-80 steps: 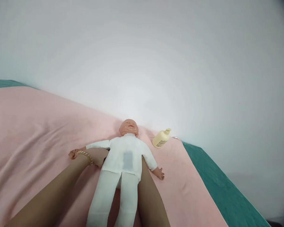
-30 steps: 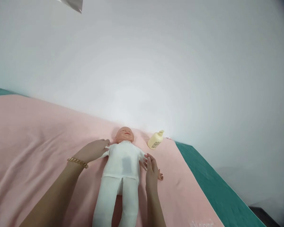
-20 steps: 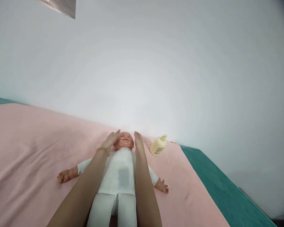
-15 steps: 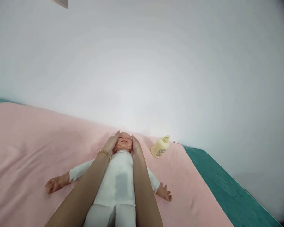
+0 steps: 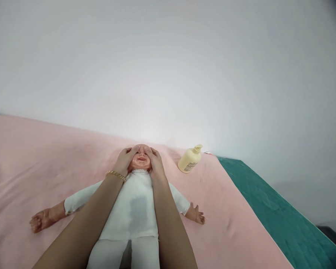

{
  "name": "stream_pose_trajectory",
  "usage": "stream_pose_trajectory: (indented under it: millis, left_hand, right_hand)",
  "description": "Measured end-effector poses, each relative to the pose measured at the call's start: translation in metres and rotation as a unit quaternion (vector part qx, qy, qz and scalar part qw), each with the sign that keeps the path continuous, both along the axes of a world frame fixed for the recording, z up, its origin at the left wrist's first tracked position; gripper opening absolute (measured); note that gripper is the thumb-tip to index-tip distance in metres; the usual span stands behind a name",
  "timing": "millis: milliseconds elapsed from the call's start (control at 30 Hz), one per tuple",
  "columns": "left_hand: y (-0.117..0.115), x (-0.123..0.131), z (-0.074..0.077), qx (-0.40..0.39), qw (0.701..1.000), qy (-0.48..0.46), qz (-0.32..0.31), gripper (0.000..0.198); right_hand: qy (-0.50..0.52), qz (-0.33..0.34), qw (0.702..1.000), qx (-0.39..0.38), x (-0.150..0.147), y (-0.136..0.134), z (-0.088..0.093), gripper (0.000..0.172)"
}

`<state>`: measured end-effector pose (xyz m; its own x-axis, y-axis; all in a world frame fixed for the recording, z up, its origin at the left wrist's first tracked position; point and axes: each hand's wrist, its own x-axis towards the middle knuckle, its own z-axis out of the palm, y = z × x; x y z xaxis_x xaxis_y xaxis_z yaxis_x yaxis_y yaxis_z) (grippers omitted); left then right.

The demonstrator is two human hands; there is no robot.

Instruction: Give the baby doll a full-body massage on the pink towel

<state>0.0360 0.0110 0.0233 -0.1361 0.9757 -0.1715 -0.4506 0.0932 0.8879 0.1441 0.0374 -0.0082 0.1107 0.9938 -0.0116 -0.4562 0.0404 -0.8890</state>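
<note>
A baby doll (image 5: 140,209) with a white cloth body lies on its back, arms spread to both sides. My left hand (image 5: 124,160), below a gold beaded bracelet (image 5: 116,174), cups one side of the doll's head (image 5: 141,161), its thumb laid over the brow. On the opposite side, my right hand (image 5: 156,160) wraps the head in the same way, thumb on the forehead near the eye. Both hands touch the head, and their curled fingers are partly hidden beside it. A grey patch (image 5: 138,214) shows on the doll's belly.
A pale yellow pump bottle (image 5: 189,160) stands right of the doll's head. Under everything lies a pink cloth (image 5: 226,235). Green covering (image 5: 274,209) shows past its right edge, and a white wall (image 5: 168,74) rises behind. Something dark (image 5: 332,237) sits at the far right.
Both thumbs have moved inward from the sides of the doll's head onto its forehead. The camera view has shifted slightly, so the bottle and doll appear higher.
</note>
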Motion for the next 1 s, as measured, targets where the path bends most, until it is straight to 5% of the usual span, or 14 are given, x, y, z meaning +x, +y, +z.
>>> stream_pose_trajectory:
  millis: [333,700,1000]
  left_hand:
    - [0.005,0.001,-0.009,-0.015,0.999,-0.002,0.031,0.05]
    - [-0.001,0.006,0.003,-0.025,0.998,-0.029,0.043,0.015]
    - [-0.001,0.003,0.003,-0.02,0.998,-0.052,0.019,0.015]
  right_hand:
    - [0.015,-0.04,0.998,-0.056,0.002,-0.004,-0.001,0.043]
    - [0.066,-0.039,0.995,-0.066,0.006,0.002,0.0,0.026]
    - [0.088,-0.056,0.991,-0.082,0.005,0.004,-0.005,0.024]
